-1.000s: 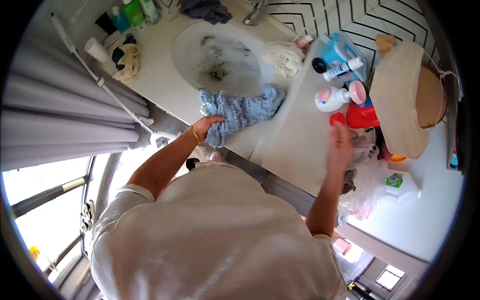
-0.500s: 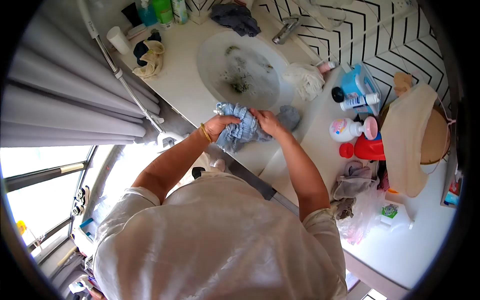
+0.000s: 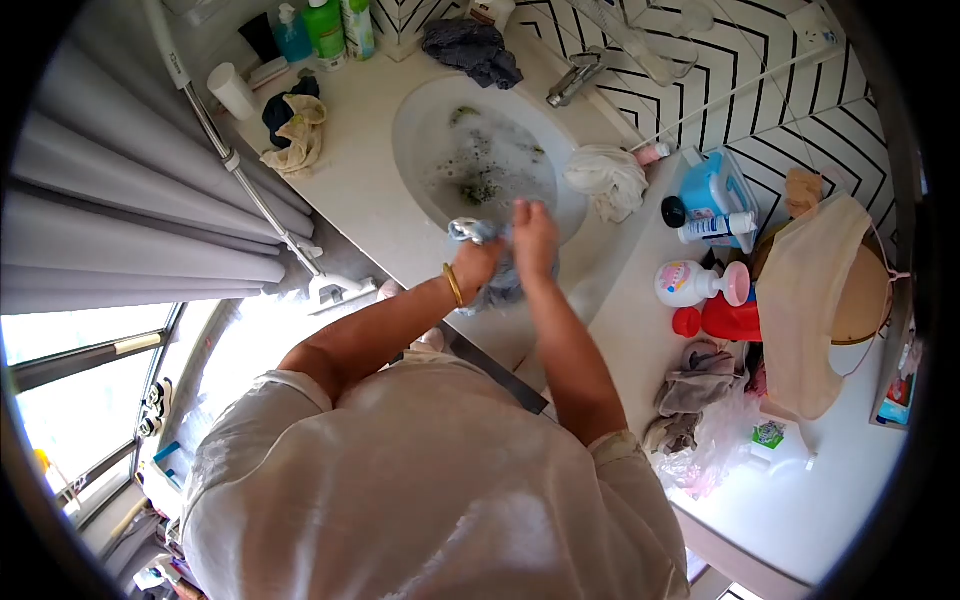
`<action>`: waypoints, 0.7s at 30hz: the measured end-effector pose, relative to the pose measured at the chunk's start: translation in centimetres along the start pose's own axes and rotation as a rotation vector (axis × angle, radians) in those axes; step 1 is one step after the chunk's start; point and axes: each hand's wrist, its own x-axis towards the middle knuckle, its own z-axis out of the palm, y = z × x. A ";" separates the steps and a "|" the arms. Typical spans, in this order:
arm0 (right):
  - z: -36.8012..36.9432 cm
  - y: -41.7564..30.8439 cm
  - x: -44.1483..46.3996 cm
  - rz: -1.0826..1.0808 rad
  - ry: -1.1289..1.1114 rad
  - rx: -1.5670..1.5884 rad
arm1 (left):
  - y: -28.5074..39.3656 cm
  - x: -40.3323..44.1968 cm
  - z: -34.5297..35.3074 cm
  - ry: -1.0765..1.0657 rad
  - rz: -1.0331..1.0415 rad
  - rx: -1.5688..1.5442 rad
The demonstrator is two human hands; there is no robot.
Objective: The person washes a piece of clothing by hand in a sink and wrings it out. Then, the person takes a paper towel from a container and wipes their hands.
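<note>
Through the head view I have my left grip [image 3: 478, 268] clenched around a bunched blue cloth [image 3: 505, 290], with one end of it sticking up past the thumb side and the rest hanging down to the right, between my two grips. A yellow bangle [image 3: 453, 286] sits on the left wrist. My right grip [image 3: 535, 240] is just right of the left one, its fingers pointing away from me; it is blurred, and I cannot tell whether it grasps the cloth.

The blue cloth lies at the near rim of the basin [image 3: 408, 150], which is set into the table [image 3: 365, 205] just beyond both grips and holds cloudy, foamy water with dark bits. Farther beyond the grips are a dark grey cloth [image 3: 472, 52] and the faucet [image 3: 575, 80]. Right of the right grip and a little beyond it, a white cloth [image 3: 607, 182] lies beside the basin.

Well to the right of the right grip I see a white pump bottle [image 3: 682, 284] with a pink top, a red cap [image 3: 687, 321] and a blue container [image 3: 712, 188]. Left of the left grip and beyond it are a cream and dark cloth [image 3: 297, 130] and a white cup [image 3: 232, 90].
</note>
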 end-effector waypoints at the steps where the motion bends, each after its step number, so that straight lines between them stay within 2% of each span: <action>1: -0.6 0.7 1.0 0.071 -0.015 0.064 | 3.4 -0.8 0.8 0.074 -0.246 -0.499; 2: -0.9 0.9 1.9 0.138 -0.020 0.129 | 3.5 0.2 0.2 0.044 -0.278 -0.349; 4: -1.1 -2.9 -0.9 -0.039 0.104 0.283 | 3.1 2.7 -1.3 -0.005 -0.350 -0.072; 5: -0.8 -4.1 -2.3 -0.112 0.086 0.174 | 3.2 2.9 -1.5 0.026 -0.238 -0.055; 7: -0.2 -2.9 0.3 -0.011 0.093 0.222 | 3.6 3.3 -2.1 0.091 -0.013 -0.011; 8: 0.0 -1.4 2.0 0.070 0.088 0.245 | 5.2 2.9 -0.8 0.193 -0.393 -0.581; 9: -0.7 -1.6 2.1 0.127 0.074 0.299 | 5.3 2.5 0.0 0.210 -0.209 -0.380; 11: -2.1 -2.4 3.3 0.223 0.059 0.401 | 5.7 3.9 -0.8 0.184 -0.384 -0.253; 12: -2.0 -3.4 2.2 0.115 0.095 0.372 | 6.0 4.6 -1.6 0.174 -0.479 -0.196; 13: -1.2 -4.8 -0.1 0.005 0.129 0.346 | 5.4 5.2 -2.1 0.015 -0.228 0.142; 14: -0.9 -5.6 -1.1 -0.110 0.164 0.322 | 4.8 5.7 -2.6 -0.050 0.056 0.470; 15: 0.6 -3.8 0.7 -0.199 0.296 0.262 | 4.4 6.0 -2.2 0.025 0.004 0.233; 16: 0.4 -2.5 2.8 -0.055 0.251 0.299 | 4.1 5.5 -1.5 0.084 -0.054 -0.003; 17: -0.3 -1.0 5.1 0.091 0.205 0.333 | 7.4 4.0 -1.0 0.163 -0.312 -0.298; 18: -1.1 -1.0 6.5 0.233 0.163 0.368 | 8.0 3.7 -0.9 0.110 -0.078 -0.156; 20: -0.9 -1.7 4.5 0.066 0.170 0.416 | 9.4 4.3 -2.0 0.173 -0.301 -0.348; 21: -0.8 -3.8 2.1 -0.021 0.175 0.385 | 7.4 5.8 -2.4 0.080 0.022 0.198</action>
